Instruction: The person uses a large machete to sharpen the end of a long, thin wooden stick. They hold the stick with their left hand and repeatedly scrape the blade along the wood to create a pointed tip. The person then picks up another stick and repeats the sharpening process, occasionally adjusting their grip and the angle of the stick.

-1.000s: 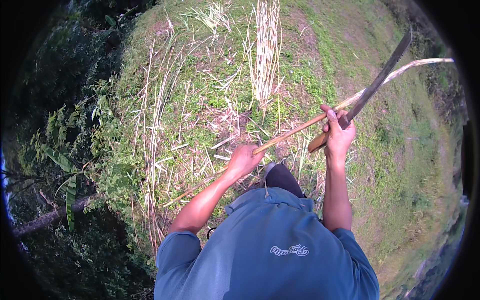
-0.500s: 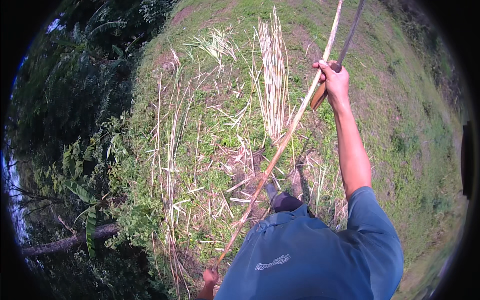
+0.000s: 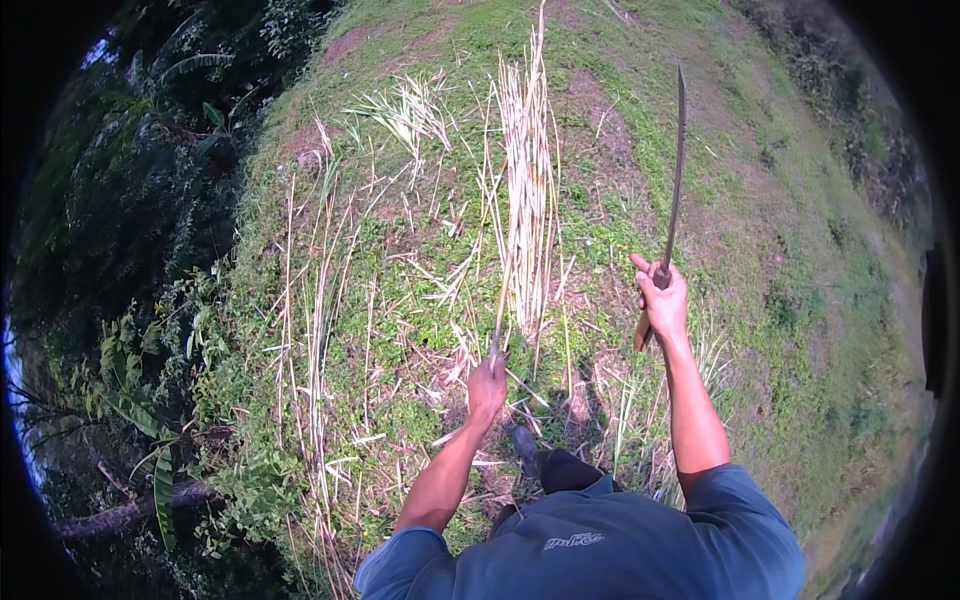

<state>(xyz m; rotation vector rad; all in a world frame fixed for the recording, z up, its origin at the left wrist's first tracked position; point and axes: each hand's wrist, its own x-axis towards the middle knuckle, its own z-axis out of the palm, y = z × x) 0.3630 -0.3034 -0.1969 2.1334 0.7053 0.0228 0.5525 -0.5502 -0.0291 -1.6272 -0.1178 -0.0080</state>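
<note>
My left hand (image 3: 487, 388) is closed around the lower end of a long pale cane stalk (image 3: 501, 312). The stalk points away from me over a pile of similar stripped stalks (image 3: 532, 210) lying lengthwise on the grass, and its far end reaches the top of the view. On the right, my right hand (image 3: 664, 300) grips a machete (image 3: 679, 165) by its brown handle, whose butt sticks out below the fist. The long dark blade stands away from me, apart from the stalk.
Unstripped green and tan stalks (image 3: 322, 340) lie to the left. Beyond them sits a heap of cut leaves (image 3: 410, 115). Short scraps are scattered on the grass around my dark shoe (image 3: 525, 450). Dense bushes (image 3: 130, 230) and a fallen trunk (image 3: 130, 510) border the left side.
My left hand has come forward from the lower edge, carrying the stalk left onto the pile. My right hand has let go of the stalk and moved nearer me, keeping the machete.
</note>
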